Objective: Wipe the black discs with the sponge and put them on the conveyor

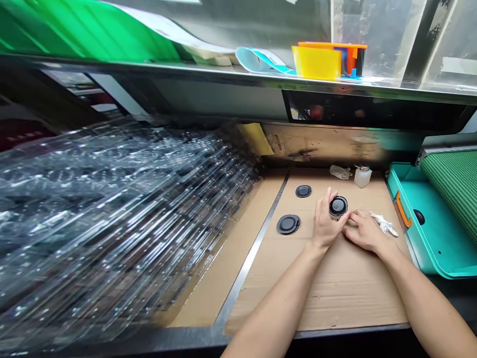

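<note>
My left hand (325,219) is closed around a round black-topped part (339,205) with a paler side, held just above the cardboard sheet (335,293). Beside it, my right hand (363,229) has its fingers bent together, tips close to the left thumb; whatever is between them is hidden. Two flat black discs lie to the left of my hands: a larger disc (288,224) with a small tab and a smaller disc (303,191) farther back. White crumpled gloves or cloth (385,224) lie just right of my right hand.
Stacked clear plastic trays (141,223) fill the left side. A small white bottle (362,176) and crumpled plastic (340,172) stand at the back. On the right are a teal bin (447,272) with a black part inside and a green conveyor belt (452,179). A shelf (223,74) crosses above.
</note>
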The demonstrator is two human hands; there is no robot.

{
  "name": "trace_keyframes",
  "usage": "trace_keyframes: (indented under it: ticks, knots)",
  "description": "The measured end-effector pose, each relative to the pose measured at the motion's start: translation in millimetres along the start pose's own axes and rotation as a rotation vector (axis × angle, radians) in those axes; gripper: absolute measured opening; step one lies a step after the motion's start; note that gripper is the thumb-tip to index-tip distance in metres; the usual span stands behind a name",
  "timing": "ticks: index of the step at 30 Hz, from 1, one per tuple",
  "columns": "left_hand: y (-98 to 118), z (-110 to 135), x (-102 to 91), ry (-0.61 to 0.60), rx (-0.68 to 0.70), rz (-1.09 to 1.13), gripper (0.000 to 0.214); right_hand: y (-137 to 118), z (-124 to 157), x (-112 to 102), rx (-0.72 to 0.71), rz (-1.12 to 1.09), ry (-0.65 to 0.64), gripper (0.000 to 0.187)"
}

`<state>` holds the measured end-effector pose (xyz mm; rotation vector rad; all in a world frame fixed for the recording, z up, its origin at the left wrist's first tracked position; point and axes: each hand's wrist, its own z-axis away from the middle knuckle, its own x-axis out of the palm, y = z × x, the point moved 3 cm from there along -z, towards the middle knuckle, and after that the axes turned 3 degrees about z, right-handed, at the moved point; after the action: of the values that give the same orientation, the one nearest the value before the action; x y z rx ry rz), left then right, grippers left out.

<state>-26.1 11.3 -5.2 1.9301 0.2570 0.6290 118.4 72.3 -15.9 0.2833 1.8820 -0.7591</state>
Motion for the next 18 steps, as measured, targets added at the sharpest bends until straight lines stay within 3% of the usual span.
trace_keyframes:
  ticks: [4, 7, 9, 13, 16, 18]
  knots:
    - [-4, 0, -1.4, 0.006, -0.066, 0.074, 0.084, 6, -2, -5, 0.060, 0.001, 0.058, 0.022]
    - [-11, -3, -3.4, 0.043, -0.071, 0.108, 0.087, 16, -4, -22, 0.250, -0.043, 0.322, 0.028]
    - [-18, -5, -3.6, 0.068, -0.118, 0.150, 0.090, 19, -5, -31, 0.307, -0.196, 0.436, 0.037]
    - [-31, -6, 0.7, 0.048, -0.245, 0.214, 0.092, 14, -10, -31, 0.203, -0.453, 0.330, 0.042]
    - [-36, -3, 7.3, -0.057, -0.319, 0.196, 0.084, 19, -9, -29, 0.241, -0.395, 0.386, 0.042]
    - [-37, -1, 10.0, -0.115, -0.346, 0.156, 0.068, 26, -8, -27, 0.313, -0.336, 0.427, 0.044]
